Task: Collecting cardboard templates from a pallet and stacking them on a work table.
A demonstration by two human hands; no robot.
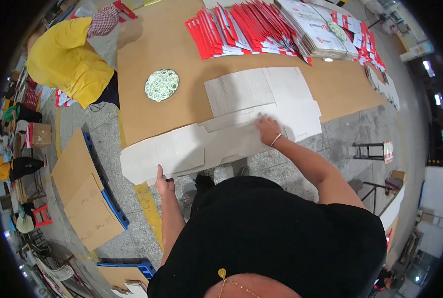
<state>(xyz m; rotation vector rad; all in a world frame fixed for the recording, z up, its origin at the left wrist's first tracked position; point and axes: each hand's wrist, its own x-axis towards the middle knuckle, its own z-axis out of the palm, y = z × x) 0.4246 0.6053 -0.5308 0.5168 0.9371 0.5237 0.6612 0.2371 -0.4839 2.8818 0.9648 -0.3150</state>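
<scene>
A large die-cut cardboard box blank [241,134], pale grey and creased, lies unfolded along the near edge of the work table, partly overhanging it. My left hand [165,184] pinches its near edge toward the left end, thumb on top and the other fingers hidden underneath. On the blank's right part, my right hand [268,130] rests palm down with fingers extended, a light bracelet at its wrist. Beyond the blank's left half sits a round heap of pale green ring-shaped bands [162,85].
Red-and-white folded cartons [251,30] and a strapped carton stack [321,30] line the table's [152,116] far side. A person in yellow [72,62] bends at the far left. Cardboard on a blue pallet [90,193] is at left; a stool [373,151] stands right.
</scene>
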